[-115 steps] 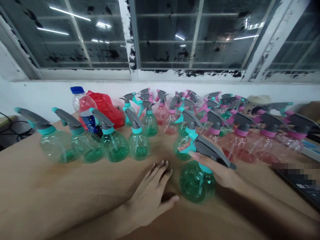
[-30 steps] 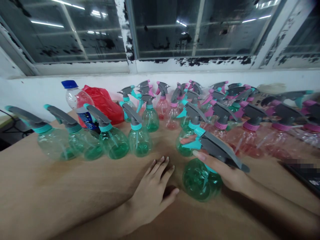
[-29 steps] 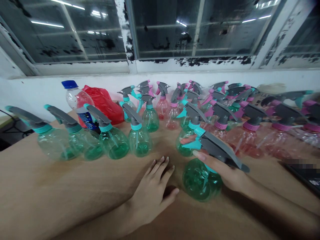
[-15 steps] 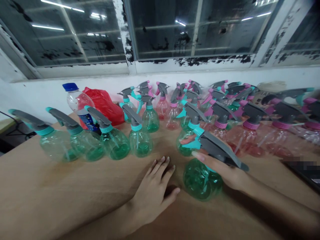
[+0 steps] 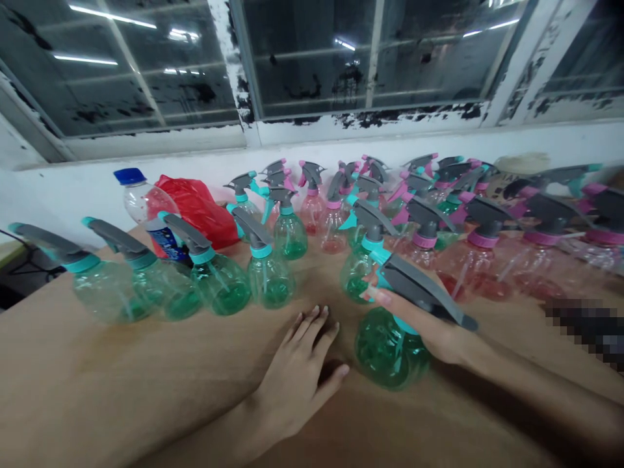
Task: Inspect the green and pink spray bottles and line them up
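My right hand (image 5: pixel 429 325) is closed round the neck and trigger of a green spray bottle (image 5: pixel 387 354) with a grey and turquoise head. Its fingers curl over the turquoise trigger, and the thumb lies along the near side. My left hand (image 5: pixel 302 370) rests flat on the wooden table, fingers spread, just left of that bottle. Another green spray bottle (image 5: pixel 271 279) stands beyond the left fingertips, at the end of a row of several alike. Right behind the held bottle is one more green spray bottle (image 5: pixel 355 273), partly covered by my right hand.
Pink spray bottles (image 5: pixel 475 263) line the right side, with several more crowded at the wall. A blue-capped drink bottle (image 5: pixel 141 201) and a red plastic bag (image 5: pixel 199 211) stand at back left. A pixelated dark object (image 5: pixel 595 331) lies at right on the table (image 5: pixel 146 390).
My right fingers have drawn in on the trigger, which now sits closer to the bottle's head. The left hand stays put. The view has tilted slightly.
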### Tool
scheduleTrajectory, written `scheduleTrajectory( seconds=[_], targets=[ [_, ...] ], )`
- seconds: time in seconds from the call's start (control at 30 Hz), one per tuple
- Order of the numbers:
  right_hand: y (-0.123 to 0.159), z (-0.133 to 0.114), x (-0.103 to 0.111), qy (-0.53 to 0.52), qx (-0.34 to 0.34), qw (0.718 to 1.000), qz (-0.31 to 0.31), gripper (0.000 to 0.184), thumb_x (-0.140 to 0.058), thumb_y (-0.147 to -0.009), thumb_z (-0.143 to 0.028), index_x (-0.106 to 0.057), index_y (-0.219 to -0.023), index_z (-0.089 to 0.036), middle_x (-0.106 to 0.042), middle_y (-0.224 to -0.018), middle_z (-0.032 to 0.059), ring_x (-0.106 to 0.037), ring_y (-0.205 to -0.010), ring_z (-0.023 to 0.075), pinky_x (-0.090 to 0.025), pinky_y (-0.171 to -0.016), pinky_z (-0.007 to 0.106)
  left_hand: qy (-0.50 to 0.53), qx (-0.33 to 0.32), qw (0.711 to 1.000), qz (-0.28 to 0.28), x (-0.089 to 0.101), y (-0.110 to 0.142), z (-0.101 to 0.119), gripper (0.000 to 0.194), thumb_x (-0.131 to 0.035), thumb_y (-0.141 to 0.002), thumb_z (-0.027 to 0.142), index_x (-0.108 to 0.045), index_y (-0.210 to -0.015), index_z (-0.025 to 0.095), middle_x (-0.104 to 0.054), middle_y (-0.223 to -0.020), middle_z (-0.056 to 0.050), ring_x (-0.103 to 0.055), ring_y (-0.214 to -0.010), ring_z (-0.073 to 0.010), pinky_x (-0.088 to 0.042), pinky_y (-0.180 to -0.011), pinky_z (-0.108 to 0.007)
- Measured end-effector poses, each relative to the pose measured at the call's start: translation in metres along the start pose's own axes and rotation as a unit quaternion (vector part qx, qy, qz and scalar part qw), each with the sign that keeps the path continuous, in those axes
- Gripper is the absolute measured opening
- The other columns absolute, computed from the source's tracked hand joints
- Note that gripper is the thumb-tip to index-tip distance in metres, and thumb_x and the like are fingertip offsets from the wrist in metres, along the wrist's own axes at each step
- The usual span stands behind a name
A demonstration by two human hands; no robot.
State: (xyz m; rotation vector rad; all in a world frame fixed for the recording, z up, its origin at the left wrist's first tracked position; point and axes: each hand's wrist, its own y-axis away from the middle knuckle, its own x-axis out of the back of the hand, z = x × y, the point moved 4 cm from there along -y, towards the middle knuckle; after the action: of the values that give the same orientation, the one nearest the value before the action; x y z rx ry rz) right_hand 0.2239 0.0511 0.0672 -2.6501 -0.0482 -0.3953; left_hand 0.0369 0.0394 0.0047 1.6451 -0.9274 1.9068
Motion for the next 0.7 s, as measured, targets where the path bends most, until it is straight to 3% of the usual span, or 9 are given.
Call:
scheduleTrajectory(
  seconds=[0.3, 0.7],
  targets=[
    [-0.002, -0.014, -0.001, -0.027, 0.016, 0.999, -0.041, 0.023, -0.060, -0.085, -0.034, -0.059, -0.107, -0.028, -0.067, -0.111, 0.0016, -0.063, -0.104, 0.0212, -0.047, -0.095, 0.039, -0.007, -0.001, 1.000, 0.000, 0.001, 0.000, 0.001, 0.050, -0.050, -0.095, 0.040, -0.044, -0.134, 0.011, -0.037, -0.145, -0.016, -0.031, -0.135, -0.0295, -0.033, -0.106, -0.050],
    [-0.001, -0.010, -0.001, -0.022, 0.012, 0.999, -0.045, 0.025, -0.060, -0.085, -0.034, -0.058, -0.110, -0.027, -0.067, -0.107, 0.0015, -0.062, -0.103, 0.0206, -0.046, -0.093, 0.036, -0.005, -0.004, 1.000, 0.003, 0.002, -0.001, 0.001, 0.050, -0.052, -0.094, 0.039, -0.045, -0.134, 0.010, -0.039, -0.144, -0.017, -0.032, -0.134, -0.0299, -0.033, -0.106, -0.050]
  ],
)
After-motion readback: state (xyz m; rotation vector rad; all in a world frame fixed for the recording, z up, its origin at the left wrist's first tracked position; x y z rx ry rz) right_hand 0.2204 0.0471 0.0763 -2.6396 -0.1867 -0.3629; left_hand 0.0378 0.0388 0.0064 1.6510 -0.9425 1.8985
